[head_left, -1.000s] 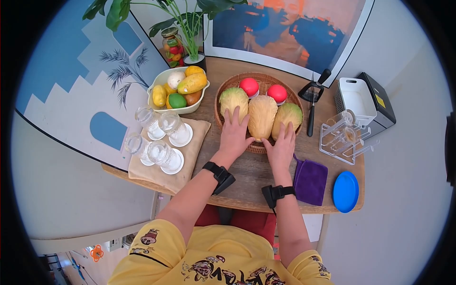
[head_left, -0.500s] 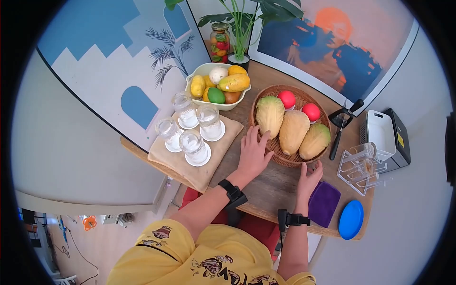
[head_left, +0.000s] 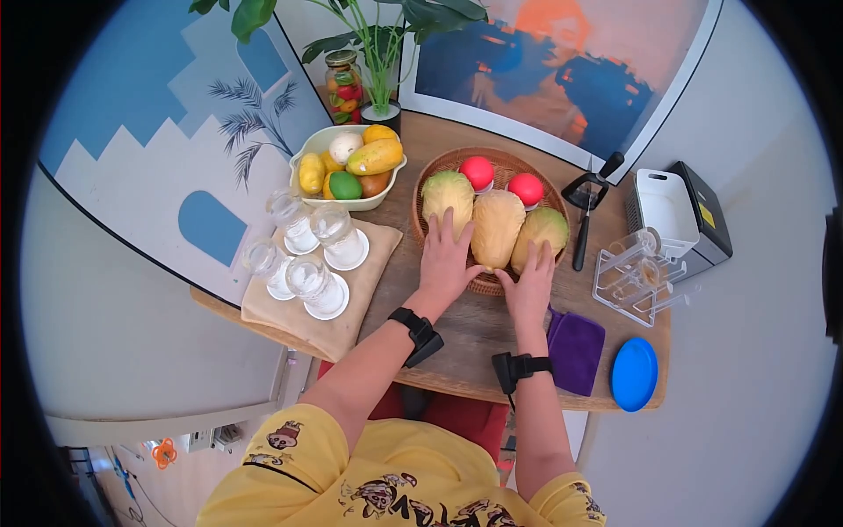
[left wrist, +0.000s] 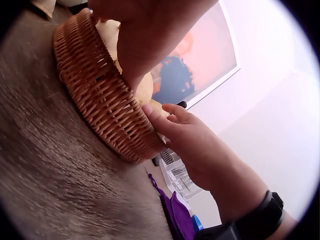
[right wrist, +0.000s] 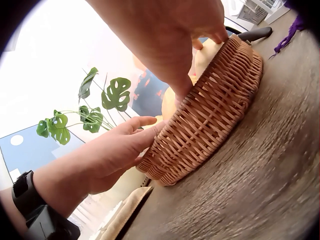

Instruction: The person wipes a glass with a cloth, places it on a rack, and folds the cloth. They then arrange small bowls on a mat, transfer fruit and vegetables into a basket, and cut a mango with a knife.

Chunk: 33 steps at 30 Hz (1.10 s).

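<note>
A round wicker basket [left wrist: 102, 95] holds three napa cabbages and two red round things [head_left: 477, 171] with pale bases. My left hand [head_left: 445, 263] lies with fingers spread over the near end of the left cabbage [head_left: 446, 195]. Fingers of my right hand [head_left: 529, 294] rest on the near end of the right cabbage [head_left: 546, 228]. Between the hands is the middle cabbage [head_left: 498, 228], with both thumbs near its lower tip. Both wrist views show the hands reaching over the basket's near rim, the fingertips partly hidden behind it.
Upturned glass jars [head_left: 312, 281] stand on a beige cloth [head_left: 369, 263] at left, below a fruit bowl [head_left: 386, 184]. At right are a purple cloth [head_left: 576, 351], a blue plate [head_left: 634, 375], a glass rack [head_left: 628, 285] and a black-handled utensil [head_left: 580, 241].
Half a second ago both hands were drawn back toward the basket's near rim; now they reach over the cabbages again. The head view has swung right and back.
</note>
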{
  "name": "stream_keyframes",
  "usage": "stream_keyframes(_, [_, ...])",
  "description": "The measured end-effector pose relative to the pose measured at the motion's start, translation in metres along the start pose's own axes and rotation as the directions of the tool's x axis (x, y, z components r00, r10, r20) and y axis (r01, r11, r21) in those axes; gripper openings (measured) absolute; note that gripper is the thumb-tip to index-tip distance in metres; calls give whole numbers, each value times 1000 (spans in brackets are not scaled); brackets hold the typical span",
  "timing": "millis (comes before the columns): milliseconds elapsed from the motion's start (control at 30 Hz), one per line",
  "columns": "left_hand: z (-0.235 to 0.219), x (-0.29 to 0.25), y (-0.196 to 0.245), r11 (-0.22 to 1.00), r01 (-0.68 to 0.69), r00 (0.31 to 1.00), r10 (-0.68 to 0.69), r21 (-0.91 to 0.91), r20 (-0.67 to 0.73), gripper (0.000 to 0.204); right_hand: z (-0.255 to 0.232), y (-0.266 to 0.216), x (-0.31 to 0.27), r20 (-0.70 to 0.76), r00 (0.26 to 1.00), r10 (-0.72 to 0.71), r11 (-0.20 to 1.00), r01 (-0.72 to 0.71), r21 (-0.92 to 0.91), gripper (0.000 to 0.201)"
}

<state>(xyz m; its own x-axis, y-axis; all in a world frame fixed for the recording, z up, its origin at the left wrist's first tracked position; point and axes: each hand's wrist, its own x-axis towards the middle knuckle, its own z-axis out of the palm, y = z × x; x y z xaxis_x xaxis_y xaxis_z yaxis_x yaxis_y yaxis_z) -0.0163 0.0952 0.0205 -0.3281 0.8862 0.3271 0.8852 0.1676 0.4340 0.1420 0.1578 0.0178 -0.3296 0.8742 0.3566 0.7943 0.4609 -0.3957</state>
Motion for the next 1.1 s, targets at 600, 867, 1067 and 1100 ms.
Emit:
stream_keyframes(600, [10, 7, -2, 1000, -5, 999, 5, -5, -33, 84, 9, 9, 11, -42, 999, -33, 999, 34, 14, 75])
stream_keyframes(867, [1, -10, -10, 990, -82, 989, 66, -113, -134, 62, -3, 12, 14, -47, 998, -48, 999, 49, 16, 68])
stream_keyframes(1067, [-6, -45, -4, 972, -172, 981, 155, -157, -117, 45, -28, 0, 41, -88, 990, -107, 988, 116, 106, 47])
stream_keyframes(1100, [-6, -51, -2, 973, -168, 982, 150, -157, -118, 45, -31, -4, 45, -65, 992, -109, 983, 117, 139, 41])
